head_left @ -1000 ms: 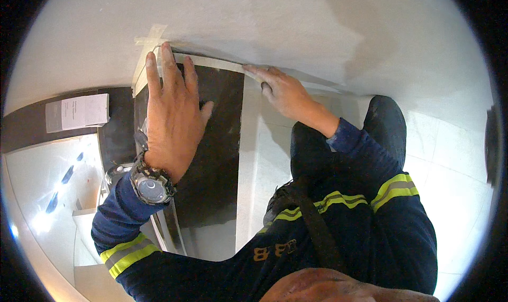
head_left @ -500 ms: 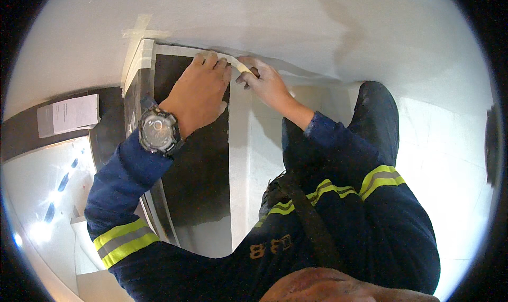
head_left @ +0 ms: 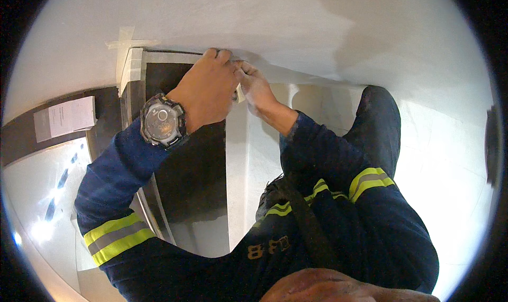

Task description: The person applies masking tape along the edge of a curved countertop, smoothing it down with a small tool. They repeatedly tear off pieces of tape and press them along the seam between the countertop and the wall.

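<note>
My left hand (head_left: 209, 88), a watch on its wrist, is at the far edge of a dark panel (head_left: 185, 170), its fingers bent and closed at a strip of masking tape (head_left: 170, 57) along that edge. Right against it, my right hand (head_left: 256, 90) is closed, fingertips meeting the left hand's. A pale yellow end of masking tape (head_left: 241, 95) hangs between the hands. My hands hide most of what the fingertips grip. More tape wraps the panel's far left corner (head_left: 132, 66).
A white wall (head_left: 254, 16) rises close behind the panel, with crossed tape (head_left: 125, 42) on it. Printed sheets (head_left: 66, 117) are fixed to a dark frame at left. My bent leg (head_left: 374, 114) is at right above pale floor tiles (head_left: 423, 159).
My two hands have come together at the panel's far right corner. The left hand moved right, and the tape between them, stretched out before, is now mostly hidden.
</note>
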Available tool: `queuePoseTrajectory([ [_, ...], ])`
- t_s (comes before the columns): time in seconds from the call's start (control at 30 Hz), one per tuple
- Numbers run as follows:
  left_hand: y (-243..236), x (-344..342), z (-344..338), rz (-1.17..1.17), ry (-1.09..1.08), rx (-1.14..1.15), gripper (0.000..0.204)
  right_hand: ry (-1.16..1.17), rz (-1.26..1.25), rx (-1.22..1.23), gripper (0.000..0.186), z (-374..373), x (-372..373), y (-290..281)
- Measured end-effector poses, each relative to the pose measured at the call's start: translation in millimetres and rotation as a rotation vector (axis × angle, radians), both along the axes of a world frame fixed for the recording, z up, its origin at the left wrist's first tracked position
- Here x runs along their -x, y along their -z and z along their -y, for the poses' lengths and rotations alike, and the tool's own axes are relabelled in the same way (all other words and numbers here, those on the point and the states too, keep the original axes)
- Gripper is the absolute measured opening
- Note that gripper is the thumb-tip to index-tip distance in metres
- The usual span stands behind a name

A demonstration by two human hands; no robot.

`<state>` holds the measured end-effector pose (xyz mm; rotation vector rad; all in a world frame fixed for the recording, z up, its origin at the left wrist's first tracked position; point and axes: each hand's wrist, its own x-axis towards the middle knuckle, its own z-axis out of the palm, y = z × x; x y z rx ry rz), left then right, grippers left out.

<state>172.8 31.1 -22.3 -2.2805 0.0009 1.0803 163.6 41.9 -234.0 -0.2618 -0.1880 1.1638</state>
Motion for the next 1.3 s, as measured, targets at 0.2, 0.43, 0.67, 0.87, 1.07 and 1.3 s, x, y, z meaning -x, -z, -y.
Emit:
queuePoseTrajectory([
  [0.2,2,-5,4,0.041,0.035,0.035,0.051,-0.062,-0.187,0.045,0.009,17,-7,-15],
  [0.43,6,-8,6,-0.098,-0.068,0.000,0.043,-0.211,-0.177,0.150,0.010,5,27,-15],
  [0.67,-22,7,-30,0.148,-0.169,0.321,0.053,-0.413,0.493,0.126,0.027,21,15,11],
  [0.87,-75,17,3,0.780,-0.191,0.547,0.030,-0.065,1.010,0.191,0.029,133,-89,-59],
  [1.07,-74,31,37,0.812,-0.516,0.757,0.024,0.063,0.973,0.098,0.037,174,-96,-108],
  [1.3,-73,40,52,0.882,-0.659,0.829,0.019,0.187,0.977,-0.040,0.067,173,-83,-117],
])
